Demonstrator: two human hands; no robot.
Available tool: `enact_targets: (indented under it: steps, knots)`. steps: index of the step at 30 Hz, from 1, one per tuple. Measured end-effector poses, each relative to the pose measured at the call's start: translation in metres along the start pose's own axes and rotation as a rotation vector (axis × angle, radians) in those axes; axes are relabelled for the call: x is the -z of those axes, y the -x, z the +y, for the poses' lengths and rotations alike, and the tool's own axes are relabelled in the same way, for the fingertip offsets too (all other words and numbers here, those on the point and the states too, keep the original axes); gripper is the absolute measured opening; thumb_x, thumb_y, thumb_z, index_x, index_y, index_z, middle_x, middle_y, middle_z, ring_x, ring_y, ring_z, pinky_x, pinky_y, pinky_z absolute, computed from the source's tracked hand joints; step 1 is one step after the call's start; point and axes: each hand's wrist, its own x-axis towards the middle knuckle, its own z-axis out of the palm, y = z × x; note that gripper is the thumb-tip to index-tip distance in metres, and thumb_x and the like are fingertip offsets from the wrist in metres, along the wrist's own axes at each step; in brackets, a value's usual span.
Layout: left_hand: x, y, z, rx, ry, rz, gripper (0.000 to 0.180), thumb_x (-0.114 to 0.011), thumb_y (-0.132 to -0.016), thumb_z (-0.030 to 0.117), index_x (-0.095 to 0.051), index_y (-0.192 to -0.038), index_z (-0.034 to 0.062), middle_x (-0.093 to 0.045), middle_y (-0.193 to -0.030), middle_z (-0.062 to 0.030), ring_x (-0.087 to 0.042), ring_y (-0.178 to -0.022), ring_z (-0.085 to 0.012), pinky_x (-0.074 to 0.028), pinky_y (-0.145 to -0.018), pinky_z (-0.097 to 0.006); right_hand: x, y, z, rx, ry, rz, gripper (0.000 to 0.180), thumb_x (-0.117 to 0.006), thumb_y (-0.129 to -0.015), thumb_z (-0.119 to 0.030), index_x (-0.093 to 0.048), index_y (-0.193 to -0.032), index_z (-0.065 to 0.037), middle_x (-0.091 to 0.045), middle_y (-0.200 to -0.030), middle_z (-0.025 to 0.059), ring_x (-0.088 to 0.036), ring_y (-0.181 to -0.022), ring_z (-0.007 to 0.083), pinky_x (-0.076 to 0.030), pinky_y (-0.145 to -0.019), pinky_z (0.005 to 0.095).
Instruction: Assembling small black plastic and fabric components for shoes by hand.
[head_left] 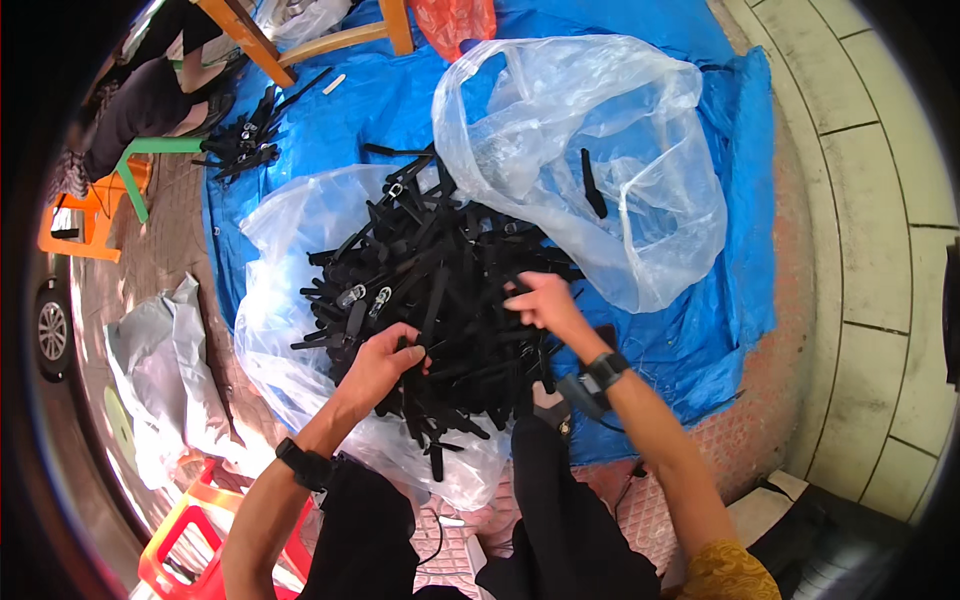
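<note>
A big heap of black straps (pixel 440 250), some with shiny metal buckles (pixel 381 300), lies on a clear plastic sheet (pixel 290 290) before me. At the heap's near left side, my left hand (pixel 385 362) is closed, thumb against fingers, on a black strap (pixel 412 385). My right hand (pixel 543 303) hovers over the heap's right side with its fingers curled together; whatever they hold, if anything, blends into the black behind. A single dark strap (pixel 593 184) lies in an open clear plastic bag (pixel 660 190) beyond my right hand.
Blue tarp (pixel 740 330) spreads under everything. A smaller pile of black straps (pixel 245 140) lies at the far left, near another person's leg (pixel 150 105). Wooden chair legs (pixel 250 40) and a red bag (pixel 452 22) stand behind. A red stool (pixel 195 535) is at the lower left.
</note>
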Motion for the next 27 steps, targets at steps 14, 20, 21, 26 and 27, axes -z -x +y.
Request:
enact_targets:
  steps: [14, 20, 21, 26, 27]
  knots:
    - [0.003, -0.002, 0.009, -0.09, -0.639, 0.162, 0.018, -0.054, -0.078, 0.012, -0.057, -0.093, 0.003, -0.06, -0.079, -0.01, -0.056, -0.078, -0.0198, -0.043, -0.068, -0.03, 0.0, 0.035, -0.038, -0.009, -0.05, -0.063, 0.018, -0.069, -0.063, -0.015, -0.059, -0.061, 0.0, -0.049, -0.047, 0.0012, -0.042, -0.038, 0.0055, -0.032, -0.037, 0.0205]
    - [-0.039, 0.002, 0.034, -0.532, -0.691, 0.069, 0.039, -0.061, -0.073, 0.017, -0.048, -0.107, 0.0016, -0.058, -0.097, -0.0162, -0.056, -0.088, -0.0331, -0.045, -0.077, -0.038, -0.007, 0.048, -0.056, 0.025, -0.32, -0.13, 0.018, -0.068, -0.065, -0.015, -0.058, -0.061, -0.001, -0.049, -0.049, 0.001, -0.044, -0.041, 0.0057, -0.033, -0.039, 0.02]
    - [-0.047, 0.002, 0.036, -0.412, -0.52, -0.008, 0.04, -0.062, -0.073, 0.016, -0.048, -0.108, 0.0018, -0.058, -0.096, -0.0169, -0.057, -0.087, -0.0327, -0.045, -0.077, -0.038, -0.012, 0.05, -0.056, 0.026, -0.323, -0.133, 0.018, -0.068, -0.065, -0.015, -0.058, -0.061, -0.001, -0.049, -0.049, 0.001, -0.044, -0.041, 0.0057, -0.033, -0.039, 0.02]
    - [-0.057, -0.005, 0.027, 0.007, -0.029, -0.194, 0.006, -0.049, -0.085, 0.013, -0.052, -0.089, 0.0083, -0.057, -0.087, 0.0002, -0.056, -0.08, -0.0086, -0.041, -0.068, -0.022, -0.034, 0.054, -0.057, 0.021, -0.326, -0.172, 0.015, -0.065, -0.069, -0.013, -0.061, -0.069, 0.001, -0.051, -0.051, 0.0012, -0.045, -0.042, 0.0059, -0.033, -0.038, 0.0192]
    - [-0.058, -0.005, 0.028, 0.005, -0.029, -0.201, 0.006, -0.049, -0.085, 0.013, -0.052, -0.089, 0.0083, -0.057, -0.087, 0.0002, -0.056, -0.08, -0.0086, -0.041, -0.068, -0.022, -0.034, 0.055, -0.056, 0.014, -0.297, -0.156, 0.013, -0.063, -0.069, -0.011, -0.062, -0.073, 0.002, -0.051, -0.051, 0.0011, -0.045, -0.042, 0.006, -0.033, -0.038, 0.0188]
